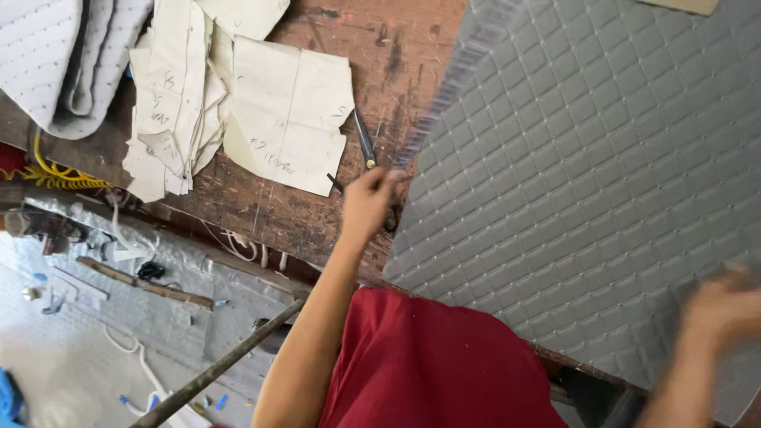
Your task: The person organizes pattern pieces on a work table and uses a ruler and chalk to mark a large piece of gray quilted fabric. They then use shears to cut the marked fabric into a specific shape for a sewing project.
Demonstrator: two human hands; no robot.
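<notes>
No packages, labels, signs or screens show anywhere on the workbench or the floor beside it.

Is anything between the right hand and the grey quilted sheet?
Nothing visible. The right hand, blurred, lies directly over the grey quilted sheet near its lower right edge. The left hand holds a clear ruler at the sheet's left edge.

Clutter on and below the worn wooden workbench (412,47)

Cream paper pattern pieces (238,95) lie piled at the far left, a rolled quilted grey cloth (55,63) beside them at the corner, yellow cord (55,174) under it; a long rod (222,364) slants over the littered floor (71,341).
</notes>
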